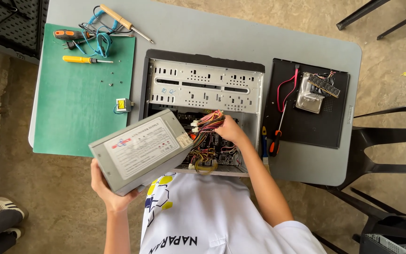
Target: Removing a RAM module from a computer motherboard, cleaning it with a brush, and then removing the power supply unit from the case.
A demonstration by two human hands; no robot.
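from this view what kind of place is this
Probably an informal computer repair or training spot, perhaps outdoors: a grey folding table on bare concrete, an opened computer case, a green work mat with screwdrivers and a soldering iron.

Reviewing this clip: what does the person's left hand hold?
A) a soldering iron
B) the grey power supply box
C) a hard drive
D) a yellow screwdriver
B: the left hand grips the grey power supply box from beneath, above the open computer case.
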